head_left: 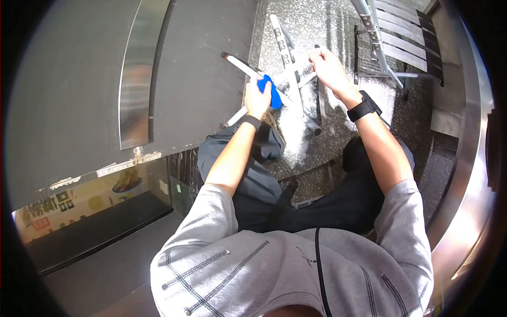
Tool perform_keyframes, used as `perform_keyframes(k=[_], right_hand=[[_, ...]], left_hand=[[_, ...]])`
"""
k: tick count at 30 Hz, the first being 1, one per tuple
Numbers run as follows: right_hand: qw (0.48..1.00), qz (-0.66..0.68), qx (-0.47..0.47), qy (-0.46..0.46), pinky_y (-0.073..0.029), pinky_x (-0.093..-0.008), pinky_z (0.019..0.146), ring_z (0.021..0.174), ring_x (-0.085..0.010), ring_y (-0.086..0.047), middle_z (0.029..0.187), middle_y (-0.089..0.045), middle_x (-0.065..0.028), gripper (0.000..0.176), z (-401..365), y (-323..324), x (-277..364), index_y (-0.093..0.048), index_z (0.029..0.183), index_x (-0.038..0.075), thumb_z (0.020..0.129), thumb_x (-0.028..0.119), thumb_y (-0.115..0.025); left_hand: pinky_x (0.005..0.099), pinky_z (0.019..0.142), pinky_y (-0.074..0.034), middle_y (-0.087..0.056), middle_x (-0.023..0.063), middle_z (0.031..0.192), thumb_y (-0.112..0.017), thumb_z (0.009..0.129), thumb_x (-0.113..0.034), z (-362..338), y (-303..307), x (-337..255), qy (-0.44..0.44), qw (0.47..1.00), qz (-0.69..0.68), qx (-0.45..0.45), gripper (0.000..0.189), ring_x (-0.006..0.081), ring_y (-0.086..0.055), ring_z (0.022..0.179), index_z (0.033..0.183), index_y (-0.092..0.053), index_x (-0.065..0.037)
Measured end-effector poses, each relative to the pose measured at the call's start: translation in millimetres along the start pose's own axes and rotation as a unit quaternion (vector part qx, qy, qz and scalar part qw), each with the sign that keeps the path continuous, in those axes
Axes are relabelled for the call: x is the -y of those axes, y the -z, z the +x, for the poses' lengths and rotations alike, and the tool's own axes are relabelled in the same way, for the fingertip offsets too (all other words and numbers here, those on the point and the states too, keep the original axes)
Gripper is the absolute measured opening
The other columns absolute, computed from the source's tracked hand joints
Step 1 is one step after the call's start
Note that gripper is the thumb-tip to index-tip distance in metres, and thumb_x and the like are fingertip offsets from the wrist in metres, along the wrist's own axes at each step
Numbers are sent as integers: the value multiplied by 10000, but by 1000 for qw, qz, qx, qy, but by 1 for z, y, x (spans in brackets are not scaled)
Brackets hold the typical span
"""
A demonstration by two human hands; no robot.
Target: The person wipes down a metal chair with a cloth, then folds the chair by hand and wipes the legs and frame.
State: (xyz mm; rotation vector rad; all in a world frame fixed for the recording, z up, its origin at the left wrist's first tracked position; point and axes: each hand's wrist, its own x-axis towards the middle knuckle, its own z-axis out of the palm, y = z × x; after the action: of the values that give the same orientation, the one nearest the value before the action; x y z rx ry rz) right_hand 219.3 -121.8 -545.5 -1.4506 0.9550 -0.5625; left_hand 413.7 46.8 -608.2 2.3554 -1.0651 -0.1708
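Note:
A pale metal tube frame (241,65) with dark end caps, like that of a folding chair, stands tilted over the speckled floor in front of my legs. My left hand (255,100) is closed on a blue cloth (273,95), which is pressed against one of its tubes. To the right, my right hand (329,70) has its fingers curled round another part of the frame. Glare washes out the metal there, and its exact grip point is hard to see. A row of dark fittings runs along an upright bar (285,51) between my hands.
A slatted chair (402,41) stands at the upper right. The dark panel (206,31) with a shiny metal strip (138,79) fills the left side. A curved steel surface (465,195) edges the right, and a printed sign (79,203) shows at lower left.

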Motion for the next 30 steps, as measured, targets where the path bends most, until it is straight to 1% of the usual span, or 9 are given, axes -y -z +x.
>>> perform_keyframes(k=[7, 11, 14, 18, 23, 25, 27, 28, 30], right_hand=[[997, 62, 42, -8, -487, -295, 786, 857, -144, -613, 937, -666, -84, 544, 2, -16, 7, -583, 1172, -37, 908, 433, -648], [964, 235, 120, -40, -502, -278, 726, 830, -107, -616, 1022, -655, -52, 547, -19, -25, 47, -541, 1260, 28, 915, 435, -666], [897, 410, 139, -88, -519, -269, 640, 761, -87, -636, 999, -672, -38, 397, -29, -29, 67, -591, 1219, 64, 925, 317, -674], [990, 117, 78, 2, -536, -293, 688, 786, -152, -673, 875, -706, -69, 319, -27, -7, 58, -680, 1012, 37, 820, 285, -735], [961, -190, 192, 55, -539, -411, 787, 874, -344, -694, 941, -702, -207, 539, -57, 7, 57, -644, 1038, 10, 701, 419, -743], [945, -203, 223, 128, -531, -417, 802, 881, -375, -672, 937, -678, -227, 555, -70, 9, 57, -631, 1077, 6, 712, 399, -777], [933, -227, 230, 160, -524, -441, 820, 916, -389, -662, 932, -665, -229, 551, -76, 5, 49, -620, 1045, 20, 696, 418, -773], [931, -227, 234, 164, -519, -458, 831, 923, -395, -657, 944, -656, -220, 540, -81, 8, 58, -605, 1037, 24, 702, 417, -764], [927, -255, 234, 142, -514, -473, 850, 951, -397, -652, 985, -661, -210, 510, -81, 8, 60, -601, 1068, 27, 719, 372, -739]], left_hand=[[327, 817, -518, -659, 82, 991, -742, 869, -271, 76, 91, -69, 4, 953, -297, -53, 345, 168, -623, 908, 1073, -591, -38], [309, 828, -510, -638, 57, 1054, -643, 951, -272, 74, 120, -120, -157, 937, -282, 130, 325, 141, -612, 910, 1182, -602, -47], [242, 830, -446, -652, 12, 1075, -521, 1008, -387, 62, 129, -150, -23, 844, -360, 398, 419, 79, -576, 999, 1289, -577, -81], [276, 806, -459, -645, 45, 1162, -569, 963, -436, 104, 78, -119, 96, 921, -288, 244, 477, 105, -586, 933, 1292, -555, -91], [339, 824, -481, -611, 34, 1133, -664, 883, -459, 145, -11, -103, 133, 919, -165, 333, 630, 120, -564, 972, 1344, -508, -60], [413, 997, -456, -533, 186, 1344, -738, 822, -434, 148, -42, -121, 126, 922, -167, 326, 898, 277, -510, 1250, 1464, -322, 35], [396, 1036, -435, -491, 246, 1389, -781, 789, -383, 151, -64, -138, 128, 947, -96, 280, 957, 328, -471, 1310, 1470, -278, 65], [374, 1014, -454, -475, 267, 1392, -794, 779, -322, 157, -84, -134, 157, 953, -68, 251, 965, 332, -513, 1264, 1466, -249, 81], [395, 873, -523, -604, 252, 1219, -766, 798, -263, 163, -117, -112, 183, 958, -49, 213, 641, 317, -630, 1081, 1270, -510, 87]])
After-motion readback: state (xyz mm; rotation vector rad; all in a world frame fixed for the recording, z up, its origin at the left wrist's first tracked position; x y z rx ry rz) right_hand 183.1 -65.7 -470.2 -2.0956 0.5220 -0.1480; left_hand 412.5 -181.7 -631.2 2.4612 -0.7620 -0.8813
